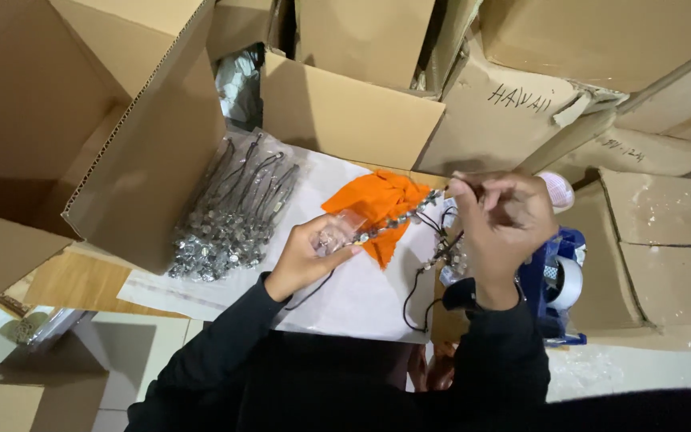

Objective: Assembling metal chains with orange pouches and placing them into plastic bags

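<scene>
Cardboard boxes (345, 104) crowd the whole scene from my head view, stacked around a small counter (81, 284) covered by a white sheet (353, 296). I take that sheet as my landmark.

On the sheet's left end, partly under an open box flap (145, 160), lies a clear bag (237, 208) of black cords with silvery beaded ends. Just right of the bag, over the middle of the sheet, my left hand (309, 256) is closed on one end of a beaded strand (393, 222), pinching it together with what looks like a small clear sleeve; I cannot tell exactly what that wrapper is. The strand runs up and to the right, crossing an orange cloth (377, 208) that lies at the sheet's far edge. At the sheet's right edge my right hand (501, 216) has its fingers pinched on the strand's other end, so both hands are apart with the strand stretched between them. A black cord (417, 288) hangs below the right hand onto the sheet. Beyond the sheet's right edge sits a blue tape dispenser (557, 280) with a roll of clear tape.
</scene>
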